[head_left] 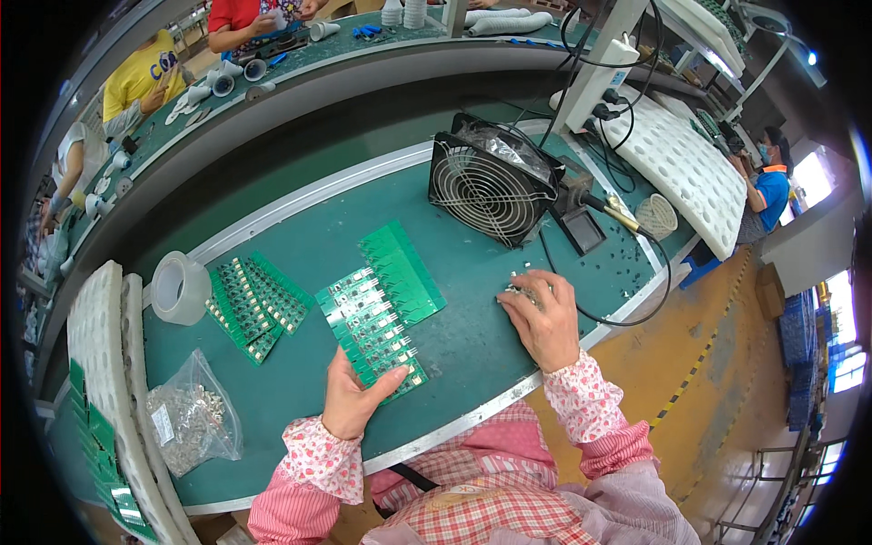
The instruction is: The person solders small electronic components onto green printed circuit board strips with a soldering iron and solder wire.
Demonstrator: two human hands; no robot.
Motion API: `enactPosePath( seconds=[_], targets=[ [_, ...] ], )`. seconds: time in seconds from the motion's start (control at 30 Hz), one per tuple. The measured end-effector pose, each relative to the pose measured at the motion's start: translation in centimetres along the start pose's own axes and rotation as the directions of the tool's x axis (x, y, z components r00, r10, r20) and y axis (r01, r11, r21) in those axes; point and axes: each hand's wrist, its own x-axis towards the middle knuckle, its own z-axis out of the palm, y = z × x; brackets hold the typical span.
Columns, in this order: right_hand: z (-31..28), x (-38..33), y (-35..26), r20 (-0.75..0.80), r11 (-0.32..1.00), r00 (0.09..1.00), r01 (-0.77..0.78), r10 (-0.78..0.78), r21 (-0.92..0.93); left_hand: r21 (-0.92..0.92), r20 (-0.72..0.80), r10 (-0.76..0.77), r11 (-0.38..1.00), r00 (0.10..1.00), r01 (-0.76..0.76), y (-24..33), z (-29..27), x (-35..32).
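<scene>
My left hand (352, 398) grips the near end of a green circuit board panel (368, 327), with the thumb on top. Rows of small white and metallic parts line this panel. Just beyond it lies a bare green board panel (402, 272), partly overlapped by the held one. To the right, my right hand (547, 320) rests low over the bench, its fingers curled together at a few tiny whitish parts (514, 276). What sits between those fingertips is too small and hidden to make out.
Populated boards (257, 304), a clear tape roll (180, 289) and a bag of small parts (195, 413) lie left. A black fan (495, 177), soldering iron (618, 213) and pale foam tray (668, 168) stand at the back right. Black scraps (627, 263) litter the right side. People work beyond.
</scene>
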Motion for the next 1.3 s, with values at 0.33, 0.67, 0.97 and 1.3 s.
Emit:
enactPosePath(
  seconds=[0.33, 0.67, 0.97, 1.3],
  targets=[
    [-0.5, -0.4, -1.3, 0.039, 0.994, 0.998, -0.054, 0.05, 0.096, 0.002, 0.006, 0.008, 1.0, 1.0, -0.008, 0.3, 0.0, 0.2],
    [0.5, -0.4, -3.6, 0.124, 0.982, 0.992, -0.049, 0.026, 0.183, 0.024, 0.029, 0.036, 0.999, 0.999, -0.037, 0.0, -0.2, 0.1],
    [0.2, 1.0, -5.3, 0.277, 0.982, 0.957, 0.035, -0.086, 0.184, 0.011, 0.058, 0.019, 1.0, 0.998, -0.02, 0.3, -0.4, -0.2],
    [0.9, -0.1, -5.3, 0.133, 0.949, 0.991, -0.044, 0.002, 0.313, -0.002, 0.061, 0.02, 1.0, 0.998, -0.02, 0.6, -0.6, -0.2]
  ],
)
